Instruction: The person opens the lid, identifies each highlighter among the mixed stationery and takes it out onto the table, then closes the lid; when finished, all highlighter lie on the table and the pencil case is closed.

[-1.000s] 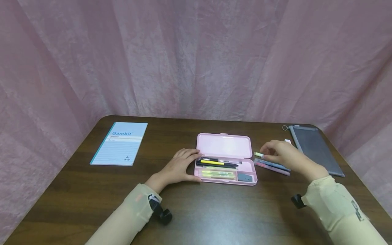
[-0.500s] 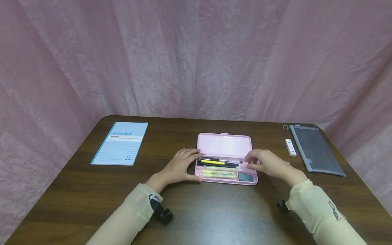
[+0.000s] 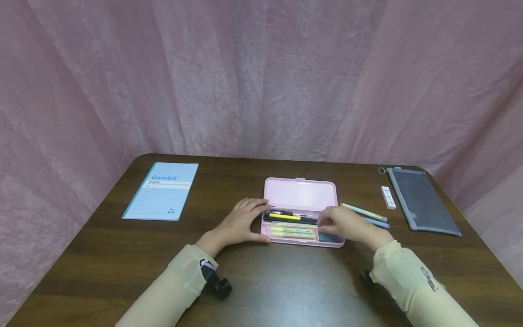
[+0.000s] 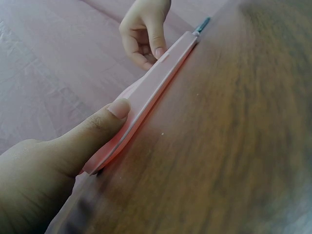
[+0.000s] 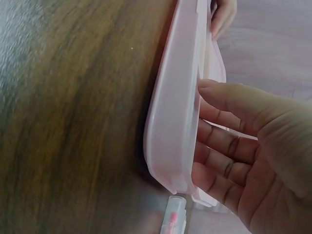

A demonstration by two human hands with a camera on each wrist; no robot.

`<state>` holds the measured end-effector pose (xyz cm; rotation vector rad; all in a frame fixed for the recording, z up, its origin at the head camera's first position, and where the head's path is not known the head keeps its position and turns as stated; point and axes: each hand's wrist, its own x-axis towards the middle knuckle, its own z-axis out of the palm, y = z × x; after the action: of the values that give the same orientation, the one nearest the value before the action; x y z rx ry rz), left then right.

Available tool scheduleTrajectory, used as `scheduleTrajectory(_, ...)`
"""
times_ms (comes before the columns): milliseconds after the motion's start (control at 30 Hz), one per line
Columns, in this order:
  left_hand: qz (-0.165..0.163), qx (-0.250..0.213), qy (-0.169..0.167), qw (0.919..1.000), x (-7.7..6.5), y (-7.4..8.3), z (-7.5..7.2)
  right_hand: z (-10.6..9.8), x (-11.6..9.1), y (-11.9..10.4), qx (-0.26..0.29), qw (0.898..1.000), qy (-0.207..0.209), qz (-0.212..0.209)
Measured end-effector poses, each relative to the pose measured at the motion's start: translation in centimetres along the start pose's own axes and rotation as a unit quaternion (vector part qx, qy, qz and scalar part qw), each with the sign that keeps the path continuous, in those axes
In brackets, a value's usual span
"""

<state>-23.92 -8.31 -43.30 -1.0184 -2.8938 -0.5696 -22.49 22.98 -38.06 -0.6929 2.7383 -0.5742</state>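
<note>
The right hand (image 3: 347, 222) reaches into the right end of the case (image 5: 170, 102), fingers bent over the grey block (image 3: 327, 237). Its fingertips are hidden there, so whether they pinch anything I cannot tell. The left hand (image 3: 234, 225) rests at the other end, thumb against the near wall, fingers stretched out well apart from it towards the far side (more a steadying touch than a clamp, I judge).

A hard press from the right hand could make the case skid or tip, if that left touch is too light. The right hand could also catch the pale pen (image 3: 365, 212) or the blue pen (image 3: 377, 223) on the way out, since both lie just beside it and might roll.

The case sits near the middle of the table, a little to the right. Its long axis runs left to right across the person's front; the lid (image 3: 300, 194) lies open on the far side, towards the curtain. Inside, the dark pens (image 3: 308, 220) and yellow pens (image 3: 292, 233) lie along that same axis (roughly, at least).
</note>
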Motion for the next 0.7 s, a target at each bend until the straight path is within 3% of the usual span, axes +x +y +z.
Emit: scheduleTrajectory(700,-0.001,0.008,0.0,1.0,0.02,-0.19,0.16,0.35,0.48,-0.63,0.0,1.0,-0.01,0.018)
